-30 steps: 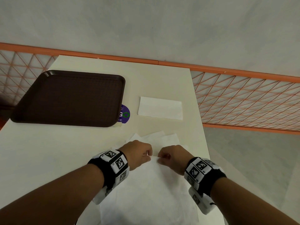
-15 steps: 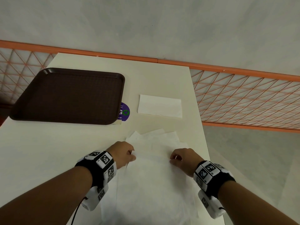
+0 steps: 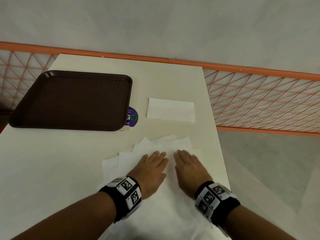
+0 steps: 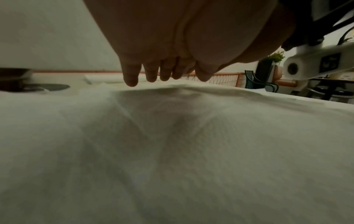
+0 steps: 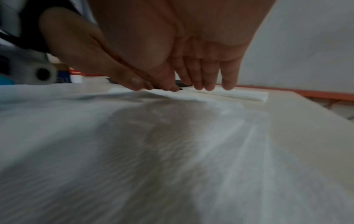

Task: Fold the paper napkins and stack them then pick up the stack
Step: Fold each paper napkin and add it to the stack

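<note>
The fingers (image 3: 156,155) of the left hand (image 3: 150,172) lie straight and close together, palm down on the top napkin (image 3: 166,210) of a loose pile of unfolded paper napkins (image 3: 124,158). The fingers (image 3: 181,154) of the right hand (image 3: 187,170) are likewise flat and extended, pressing the same sheet just beside the left hand, the two nearly touching. Neither hand grips anything. The pile sits at the near right part of the pale counter (image 3: 52,161), its corners fanned out beyond the fingertips. Farther along the counter lies one folded napkin (image 3: 170,110), apart from the pile. To its left a purple round sticker (image 3: 132,116) shows, partly covered by a dark brown tray (image 3: 72,101). An orange mesh railing (image 3: 259,101) runs behind the counter.
</note>
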Demonstrator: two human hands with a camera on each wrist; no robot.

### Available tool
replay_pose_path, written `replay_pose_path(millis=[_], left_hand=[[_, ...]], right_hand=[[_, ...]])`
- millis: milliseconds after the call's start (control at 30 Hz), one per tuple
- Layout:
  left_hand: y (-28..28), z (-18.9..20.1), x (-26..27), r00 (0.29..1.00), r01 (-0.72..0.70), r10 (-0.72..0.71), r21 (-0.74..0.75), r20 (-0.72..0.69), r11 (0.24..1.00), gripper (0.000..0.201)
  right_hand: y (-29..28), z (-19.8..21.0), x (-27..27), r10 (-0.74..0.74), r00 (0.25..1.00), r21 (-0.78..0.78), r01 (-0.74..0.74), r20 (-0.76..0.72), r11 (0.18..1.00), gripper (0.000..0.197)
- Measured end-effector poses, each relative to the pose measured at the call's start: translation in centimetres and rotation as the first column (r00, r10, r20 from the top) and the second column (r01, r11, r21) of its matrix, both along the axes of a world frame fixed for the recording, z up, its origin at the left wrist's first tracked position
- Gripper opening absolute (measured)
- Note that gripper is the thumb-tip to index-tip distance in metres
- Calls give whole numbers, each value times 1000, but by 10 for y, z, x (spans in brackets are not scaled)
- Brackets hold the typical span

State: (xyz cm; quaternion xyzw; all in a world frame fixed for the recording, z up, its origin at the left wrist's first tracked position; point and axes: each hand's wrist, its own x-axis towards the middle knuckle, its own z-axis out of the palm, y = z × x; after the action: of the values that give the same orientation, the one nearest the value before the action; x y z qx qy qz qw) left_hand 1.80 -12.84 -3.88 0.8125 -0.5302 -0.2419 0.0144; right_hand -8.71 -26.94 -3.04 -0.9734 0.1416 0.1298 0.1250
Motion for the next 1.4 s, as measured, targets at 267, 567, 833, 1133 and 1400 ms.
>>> replay_pose_path(millis=[267,567,833,1133,1400], left_hand=[[10,-18,2,999,-29,19,210,47,977,84],[6,-1,-4,955,-235,180,230,235,944,81],[-16,17,22,920,-376,391,312,16,872,61],[-17,25,21,900,-373,408,214,-152,903,33],[1,27,44,490,-677,544,95,-681,730,7]], right_hand=[[-2,-27,-34,43,963,-35,-54,-264,998,77],[-17,-32,-47,-150,975,-139,128,-164,982,61],[-37,-1,-11,-176,963,-25,174,-204,984,44],[-47,12,1,-204,937,82,236,-284,968,30],[-68,23,-16,-287,950,355,312,-124,881,16]])
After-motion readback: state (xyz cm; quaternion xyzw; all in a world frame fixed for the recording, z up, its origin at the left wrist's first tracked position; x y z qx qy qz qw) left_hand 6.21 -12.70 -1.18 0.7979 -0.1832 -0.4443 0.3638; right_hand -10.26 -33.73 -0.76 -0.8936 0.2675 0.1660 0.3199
